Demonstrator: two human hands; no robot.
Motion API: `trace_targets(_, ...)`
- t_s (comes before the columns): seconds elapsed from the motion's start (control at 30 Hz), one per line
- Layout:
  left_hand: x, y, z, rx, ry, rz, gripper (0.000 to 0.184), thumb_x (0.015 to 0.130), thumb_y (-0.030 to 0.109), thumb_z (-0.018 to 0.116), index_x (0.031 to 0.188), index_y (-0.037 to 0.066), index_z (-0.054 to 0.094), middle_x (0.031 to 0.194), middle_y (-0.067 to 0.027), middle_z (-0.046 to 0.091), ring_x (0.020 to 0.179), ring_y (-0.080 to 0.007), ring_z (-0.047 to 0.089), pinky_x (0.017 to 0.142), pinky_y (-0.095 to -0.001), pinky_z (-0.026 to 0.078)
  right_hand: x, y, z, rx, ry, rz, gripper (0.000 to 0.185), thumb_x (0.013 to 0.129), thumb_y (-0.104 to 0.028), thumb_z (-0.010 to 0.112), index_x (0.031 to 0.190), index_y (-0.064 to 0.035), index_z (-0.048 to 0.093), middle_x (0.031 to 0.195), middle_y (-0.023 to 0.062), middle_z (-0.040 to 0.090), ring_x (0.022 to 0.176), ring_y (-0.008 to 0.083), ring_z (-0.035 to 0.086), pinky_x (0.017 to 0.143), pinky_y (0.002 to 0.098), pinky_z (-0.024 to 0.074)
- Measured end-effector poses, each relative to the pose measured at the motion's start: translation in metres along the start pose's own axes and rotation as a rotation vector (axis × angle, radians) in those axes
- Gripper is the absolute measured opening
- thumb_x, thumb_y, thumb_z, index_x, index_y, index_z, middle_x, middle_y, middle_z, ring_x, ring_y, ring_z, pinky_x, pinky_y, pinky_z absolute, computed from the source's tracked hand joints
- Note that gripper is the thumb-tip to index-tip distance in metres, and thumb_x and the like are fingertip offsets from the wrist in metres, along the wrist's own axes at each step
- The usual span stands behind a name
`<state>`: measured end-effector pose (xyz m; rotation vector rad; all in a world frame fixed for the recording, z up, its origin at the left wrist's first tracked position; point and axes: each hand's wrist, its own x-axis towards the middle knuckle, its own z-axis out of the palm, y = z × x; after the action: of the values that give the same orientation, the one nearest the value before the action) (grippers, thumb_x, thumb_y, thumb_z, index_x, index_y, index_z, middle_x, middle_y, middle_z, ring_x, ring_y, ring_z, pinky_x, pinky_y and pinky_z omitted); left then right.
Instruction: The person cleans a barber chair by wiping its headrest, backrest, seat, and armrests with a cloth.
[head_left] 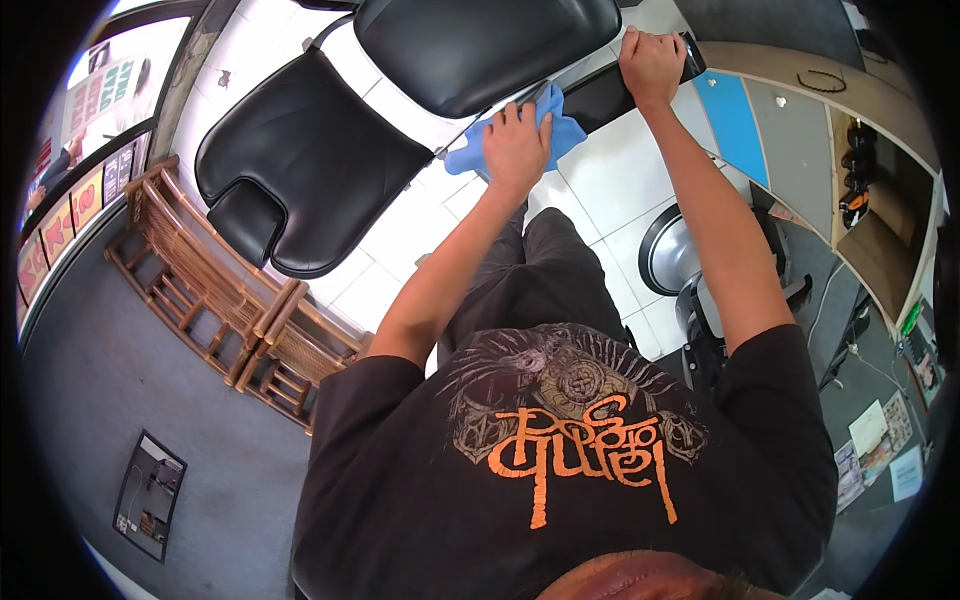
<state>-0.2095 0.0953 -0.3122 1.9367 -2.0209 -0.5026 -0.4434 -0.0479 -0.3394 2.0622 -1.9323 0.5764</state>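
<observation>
My left hand (517,148) presses a crumpled blue cloth (568,128) against the metal side edge of a black padded salon chair, fingers bent over the cloth. Part of the cloth is hidden under the palm. My right hand (652,66) is closed around the far end of the chair's glossy black armrest (605,98). Beyond both hands lies one large black cushion (485,45) of the chair. To the left is another cushion (310,150) with a notched end and a small pad set into it.
Bamboo benches (215,290) stand along the grey wall at left, near a glass door. A round metal chair base (672,250) sits on the white tiles by my right side. A cabinet with blue and grey panels (732,120) and an open shelf is at right.
</observation>
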Motion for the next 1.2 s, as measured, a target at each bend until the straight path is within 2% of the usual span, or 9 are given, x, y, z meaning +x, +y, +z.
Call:
trace_targets(0.17, 0.035, 0.043, 0.029, -0.049, 0.022, -0.042, 0.034, 0.102, 0.038, 0.063, 0.104, 0.005, 0.067, 0.1, -0.0153, 0.067, 0.091, -0.0348, 0.071, 0.076, -0.0471, 0.056, -0.003, 0.002, -0.002, -0.014, -0.025, 0.008, 0.043, 0.101, -0.028, 0.055, 0.069, -0.0078, 0.076, 0.073, 0.0062, 0.074, 0.083, 0.0239, 0.067, 0.105, 0.0434, 0.0456)
trace_targets(0.37, 0.07, 0.075, 0.035, -0.124, -0.09, -0.021, 0.035, 0.101, 0.039, 0.064, 0.103, 0.004, 0.066, 0.099, -0.0159, 0.068, 0.088, -0.0333, 0.074, 0.072, -0.0459, 0.06, 0.002, -0.001, -0.004, -0.01, -0.077, 0.038, 0.043, 0.1, -0.029, 0.054, 0.071, -0.0081, 0.077, 0.072, 0.0063, 0.074, 0.085, 0.0237, 0.067, 0.107, 0.0423, 0.0444)
trace_targets(0.57, 0.034, 0.03, 0.015, -0.174, -0.037, 0.095, 0.039, 0.099, 0.037, 0.067, 0.122, 0.005, 0.064, 0.103, -0.0129, 0.07, 0.091, -0.0324, 0.073, 0.078, -0.0428, 0.06, 0.0, 0.003, 0.0, -0.036, -0.088, 0.031, 0.042, 0.1, -0.03, 0.054, 0.073, -0.009, 0.078, 0.073, 0.0062, 0.074, 0.085, 0.0246, 0.067, 0.108, 0.0434, 0.0438)
trace_targets(0.67, -0.002, -0.011, 0.001, -0.152, -0.01, 0.06, 0.042, 0.098, 0.034, 0.068, 0.127, 0.005, 0.064, 0.107, -0.0125, 0.07, 0.095, -0.0342, 0.072, 0.081, -0.0439, 0.058, -0.001, 0.002, -0.002, 0.012, -0.085, 0.035, 0.041, 0.1, -0.029, 0.054, 0.073, -0.0092, 0.078, 0.073, 0.0059, 0.074, 0.085, 0.025, 0.067, 0.108, 0.0438, 0.0439)
trace_targets(0.73, -0.029, -0.037, -0.013, -0.187, -0.047, -0.044, 0.04, 0.099, 0.032, 0.068, 0.128, 0.004, 0.063, 0.11, -0.0145, 0.069, 0.099, -0.0356, 0.07, 0.082, -0.0466, 0.056, -0.001, 0.002, -0.002, 0.036, -0.069, 0.037, 0.041, 0.1, -0.028, 0.054, 0.072, -0.0092, 0.077, 0.073, 0.0058, 0.073, 0.085, 0.025, 0.067, 0.108, 0.0436, 0.0442)
trace_targets(0.83, -0.054, -0.055, -0.024, -0.171, -0.087, -0.189, 0.037, 0.1, 0.029, 0.067, 0.127, 0.003, 0.064, 0.109, -0.0161, 0.068, 0.101, -0.0356, 0.069, 0.081, -0.0476, 0.055, -0.002, 0.003, -0.001, 0.027, -0.052, 0.025, 0.042, 0.1, -0.028, 0.054, 0.07, -0.009, 0.076, 0.072, 0.0057, 0.073, 0.085, 0.0248, 0.067, 0.107, 0.043, 0.0448)
trace_targets(1.0, -0.039, -0.034, -0.015, -0.134, -0.028, -0.197, 0.032, 0.109, 0.029, 0.053, 0.111, 0.0, 0.065, 0.1, -0.0187, 0.069, 0.092, -0.0368, 0.068, 0.078, -0.0506, 0.054, -0.002, 0.003, 0.0, -0.003, -0.042, -0.005, 0.041, 0.099, -0.026, 0.055, 0.068, -0.008, 0.074, 0.071, 0.0056, 0.072, 0.084, 0.0247, 0.066, 0.106, 0.0427, 0.0457)
trace_targets(1.1, -0.032, -0.026, -0.009, -0.065, -0.044, -0.218, 0.025, 0.105, 0.024, 0.059, 0.107, 0.0, 0.065, 0.102, -0.0185, 0.067, 0.088, -0.0389, 0.066, 0.077, -0.0498, 0.053, -0.002, 0.002, -0.001, -0.006, -0.066, 0.002, 0.041, 0.099, -0.026, 0.056, 0.067, -0.0073, 0.074, 0.072, 0.0055, 0.072, 0.084, 0.0243, 0.066, 0.106, 0.0427, 0.0453)
trace_targets(1.2, -0.022, -0.021, -0.004, -0.066, -0.041, -0.205, 0.026, 0.105, 0.025, 0.058, 0.103, 0.0, 0.065, 0.099, -0.0187, 0.067, 0.088, -0.0384, 0.067, 0.077, -0.0505, 0.052, 0.0, -0.001, -0.007, -0.029, -0.095, 0.009, 0.041, 0.099, -0.027, 0.056, 0.067, -0.0066, 0.074, 0.072, 0.0051, 0.072, 0.086, 0.0242, 0.066, 0.107, 0.0427, 0.0444)
